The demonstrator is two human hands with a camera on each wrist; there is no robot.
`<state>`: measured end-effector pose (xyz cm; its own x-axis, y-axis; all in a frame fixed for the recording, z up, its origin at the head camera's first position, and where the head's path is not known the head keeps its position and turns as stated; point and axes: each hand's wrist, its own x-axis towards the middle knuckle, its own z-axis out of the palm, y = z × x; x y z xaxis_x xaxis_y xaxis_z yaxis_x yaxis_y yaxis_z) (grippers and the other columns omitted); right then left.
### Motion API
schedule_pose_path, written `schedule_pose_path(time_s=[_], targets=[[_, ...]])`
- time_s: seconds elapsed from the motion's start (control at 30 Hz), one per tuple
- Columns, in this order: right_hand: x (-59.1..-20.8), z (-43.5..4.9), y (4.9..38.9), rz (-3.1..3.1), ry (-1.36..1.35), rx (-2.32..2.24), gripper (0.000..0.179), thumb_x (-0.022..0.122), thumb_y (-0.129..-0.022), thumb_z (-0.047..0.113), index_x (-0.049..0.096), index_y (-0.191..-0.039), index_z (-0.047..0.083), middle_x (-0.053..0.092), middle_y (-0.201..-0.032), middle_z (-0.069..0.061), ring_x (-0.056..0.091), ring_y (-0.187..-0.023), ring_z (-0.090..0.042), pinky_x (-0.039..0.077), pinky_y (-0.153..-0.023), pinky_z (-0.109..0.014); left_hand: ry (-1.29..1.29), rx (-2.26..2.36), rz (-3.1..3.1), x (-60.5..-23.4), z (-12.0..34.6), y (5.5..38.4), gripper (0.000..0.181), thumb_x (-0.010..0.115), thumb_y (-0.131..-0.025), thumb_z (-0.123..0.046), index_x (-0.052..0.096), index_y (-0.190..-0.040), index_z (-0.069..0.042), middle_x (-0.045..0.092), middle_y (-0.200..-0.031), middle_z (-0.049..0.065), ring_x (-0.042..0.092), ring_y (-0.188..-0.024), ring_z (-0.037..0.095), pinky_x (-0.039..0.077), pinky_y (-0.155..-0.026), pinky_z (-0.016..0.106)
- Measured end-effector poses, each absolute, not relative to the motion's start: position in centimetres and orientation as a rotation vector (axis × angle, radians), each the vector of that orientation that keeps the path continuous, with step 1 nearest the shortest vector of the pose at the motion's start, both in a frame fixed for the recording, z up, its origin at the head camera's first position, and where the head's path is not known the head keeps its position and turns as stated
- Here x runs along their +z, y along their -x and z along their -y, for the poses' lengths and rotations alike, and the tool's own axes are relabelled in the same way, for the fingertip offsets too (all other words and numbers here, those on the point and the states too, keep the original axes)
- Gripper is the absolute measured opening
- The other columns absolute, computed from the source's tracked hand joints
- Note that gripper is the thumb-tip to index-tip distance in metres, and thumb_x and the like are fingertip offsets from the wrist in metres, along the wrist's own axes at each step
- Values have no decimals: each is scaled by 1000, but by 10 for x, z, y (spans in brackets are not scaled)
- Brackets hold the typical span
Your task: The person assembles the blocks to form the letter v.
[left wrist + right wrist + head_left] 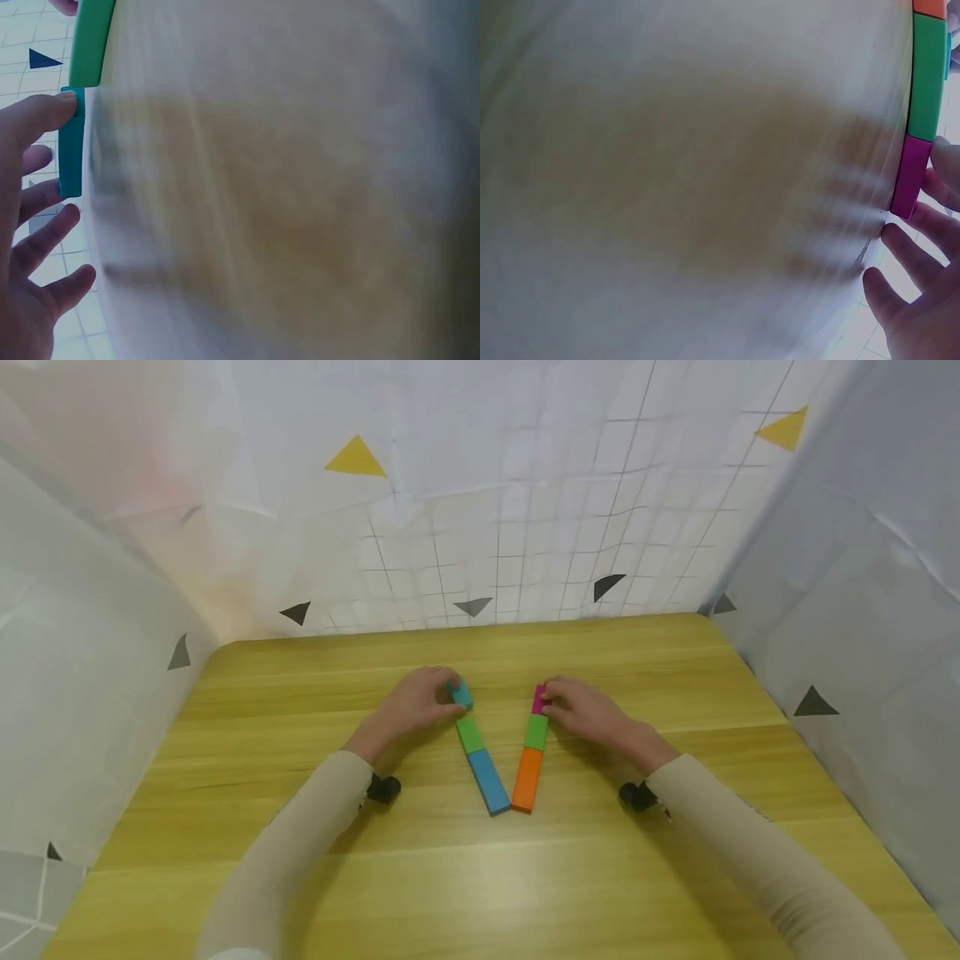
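Observation:
My left hand [412, 702] pinches a short blue block [461, 695] between thumb and fingers. In the left wrist view this block [71, 150] looks teal, with the thumb at one end. It lies off the far end of a green block [470, 736], which adjoins a longer blue block [489, 782]. My right hand [588, 708] holds a magenta block [537, 699] by its right side, thumb and fingertips on it. The magenta block meets a second green block [536, 732], followed by an orange block [527, 780]. Together the two rows form a V.
Both rows lie on a yellow wood-grain table [480, 877], their near ends together. White sheeting [480, 543] with grid lines and coloured triangles rises behind the table's far edge and along both sides. A dark wrist camera [385, 789] sits under the left wrist, another [637, 796] under the right.

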<state>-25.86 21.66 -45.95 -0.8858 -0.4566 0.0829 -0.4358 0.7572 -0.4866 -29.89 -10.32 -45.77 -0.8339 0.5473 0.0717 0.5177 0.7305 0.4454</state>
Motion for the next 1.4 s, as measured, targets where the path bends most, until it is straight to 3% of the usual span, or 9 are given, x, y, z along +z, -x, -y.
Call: schedule_pose_path(time_s=[0.3, 0.83, 1.07, 1.4], targets=[[-460, -217, 259, -2923, 750, -783, 6, 62, -98, 19, 64, -97, 13, 63, -98, -2, 55, -87, -20, 50, -82, -36, -900, 719, -2846, -455, 106, 295, 32, 73, -88, -43, 63, -110, -22, 64, -110, -4, 57, -96, 17, 50, -87, 36], [-459, -217, 259, -2922, 747, -792, 7, 63, -97, 17, 62, -94, 11, 62, -97, -3, 54, -87, -21, 47, -83, -36, -911, 654, -2834, -454, 106, 292, 32, 71, -90, -42, 62, -113, -21, 61, -123, -2, 59, -111, 19, 50, -99, 39], [-461, -218, 260, -2930, 754, -771, 7, 63, -97, 18, 62, -95, 12, 62, -97, -3, 54, -87, -21, 47, -82, -35, -931, 682, -2811, -455, 108, 292, 31, 65, -94, -44, 62, -117, -23, 61, -128, -1, 58, -115, 20, 49, -100, 41], [-463, -219, 260, -2934, 759, -752, 6, 63, -97, 19, 63, -97, 13, 63, -99, -3, 54, -88, -20, 48, -83, -36, -968, 676, -2826, -460, 108, 294, 27, 62, -97, -41, 63, -116, -22, 62, -123, -1, 59, -113, 18, 50, -99, 39]])
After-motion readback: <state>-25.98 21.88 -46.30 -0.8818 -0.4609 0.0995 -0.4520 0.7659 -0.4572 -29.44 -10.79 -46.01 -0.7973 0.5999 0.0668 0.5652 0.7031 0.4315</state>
